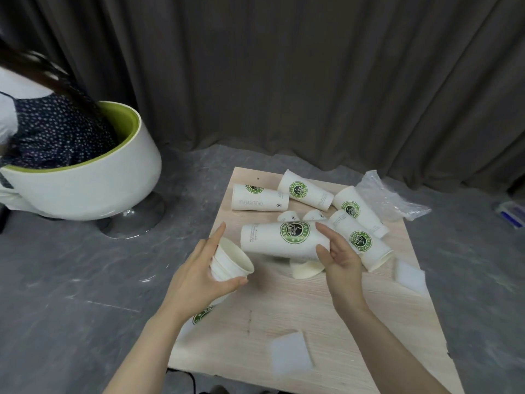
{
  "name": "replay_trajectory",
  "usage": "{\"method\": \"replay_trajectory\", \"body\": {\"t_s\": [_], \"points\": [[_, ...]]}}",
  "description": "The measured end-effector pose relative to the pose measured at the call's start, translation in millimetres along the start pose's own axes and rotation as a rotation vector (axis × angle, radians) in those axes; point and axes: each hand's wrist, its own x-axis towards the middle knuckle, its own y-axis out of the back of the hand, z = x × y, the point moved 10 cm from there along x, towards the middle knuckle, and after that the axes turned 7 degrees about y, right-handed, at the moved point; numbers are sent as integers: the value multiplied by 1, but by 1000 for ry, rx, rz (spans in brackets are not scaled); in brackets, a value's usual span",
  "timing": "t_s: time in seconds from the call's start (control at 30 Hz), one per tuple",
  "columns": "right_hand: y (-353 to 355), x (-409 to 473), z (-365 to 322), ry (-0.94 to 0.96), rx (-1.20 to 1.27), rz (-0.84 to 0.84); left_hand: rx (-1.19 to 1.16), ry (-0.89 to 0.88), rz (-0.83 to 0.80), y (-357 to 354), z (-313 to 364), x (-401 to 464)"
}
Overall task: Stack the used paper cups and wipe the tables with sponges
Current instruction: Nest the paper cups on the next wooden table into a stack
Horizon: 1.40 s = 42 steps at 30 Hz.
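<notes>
My left hand [196, 274] grips a nested stack of white paper cups [231, 261], mouth facing up and right. My right hand [339, 257] holds a tall white cup with a green logo [281, 238] sideways by its base end, its mouth pointing toward the stack. Several more logo cups [258, 197] lie on their sides at the far end of the light wooden table [284, 314]. One white sponge [291, 355] lies near the front edge, another [409, 275] at the right edge. A small cup [305, 270] lies under my right hand.
A clear plastic bag [389, 199] sits at the table's far right corner. To the left a person sits in a white and green tub chair [85, 177] on a chrome base. Dark curtains hang behind; grey floor surrounds the table.
</notes>
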Motion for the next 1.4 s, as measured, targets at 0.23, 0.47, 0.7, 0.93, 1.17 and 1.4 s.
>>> {"method": "replay_trajectory", "body": {"t_s": [0.23, 0.47, 0.7, 0.93, 1.17, 1.4], "points": [[9, 17, -23, 19, 63, -25, 12, -3, 8, -10, 5, 1], [-22, 19, -18, -41, 66, -185, 8, -20, -12, -15, 10, 18], [-38, 28, -17, -39, 42, -210, 78, -61, -42, -11, 12, 42], [-66, 25, -10, -65, -38, -283, 170, -206, -142, -30, 35, 53], [-114, 0, -1, -69, -95, -425, 117, -161, -104, -33, 38, 51], [-118, -8, 4, -66, -124, -470, 126, -118, -113, -41, 35, 48]]}}
